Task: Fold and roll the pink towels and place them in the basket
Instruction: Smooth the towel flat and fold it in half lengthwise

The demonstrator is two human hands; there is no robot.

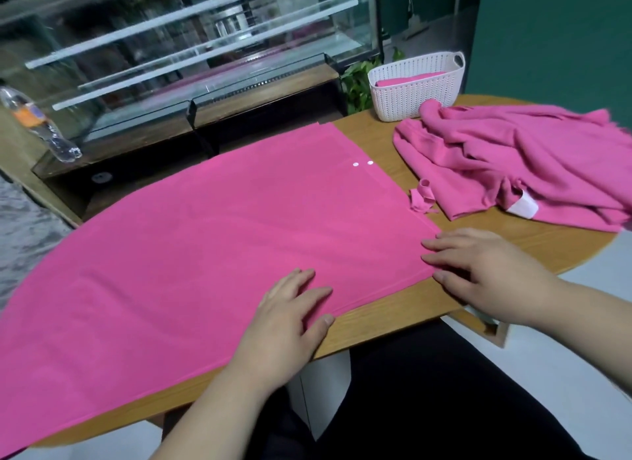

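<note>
Wooden desk (376, 141) before a glass display case (171, 49) is where you are working, and one pink towel (205, 254) lies spread flat across most of it. Your left hand (290, 319) and right hand (478, 271) both rest on its near right corner with fingers straight, so each grip is released, pressing the cloth rather than grasping it. By my reading you are smoothing the towel before rolling it or making a further fold. The white basket (410, 97) stands at the far edge with one finished towel (407, 79) inside. A rumpled pile of pink towels (513, 158) sits on your right, just beside the basket. Most of the job is ahead of you.
</note>
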